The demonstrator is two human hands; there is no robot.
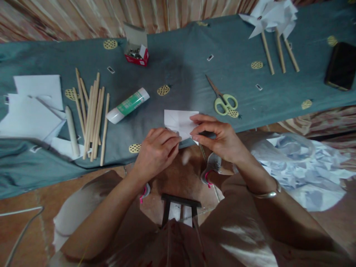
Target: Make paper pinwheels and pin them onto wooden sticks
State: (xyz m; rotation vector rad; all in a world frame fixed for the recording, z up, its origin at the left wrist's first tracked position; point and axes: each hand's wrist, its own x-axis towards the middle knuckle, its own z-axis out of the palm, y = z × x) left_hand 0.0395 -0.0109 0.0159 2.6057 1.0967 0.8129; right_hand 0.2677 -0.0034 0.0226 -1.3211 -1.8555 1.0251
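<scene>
Grip of R hand: thumb & fingers nearly together, pinching lower R corner of white paper square, mid-frame at desk edge. L hand: fingers curled on its lower L; thumb hidden, can't tell if pinching. Step's prob. folding; next move likely calls for steady, aligned edges. Glue stick & scissors lie untouched, centre-L & centre-R.

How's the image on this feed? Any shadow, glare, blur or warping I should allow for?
Head view: dim overall, with a soft dark shadow on the cloth beyond the white paper; head view: a bright glint on the bracelet; head view: print on the glue stick too soft to read; head view: the left forearm looks stretched, probably wide-angle distortion.
</scene>
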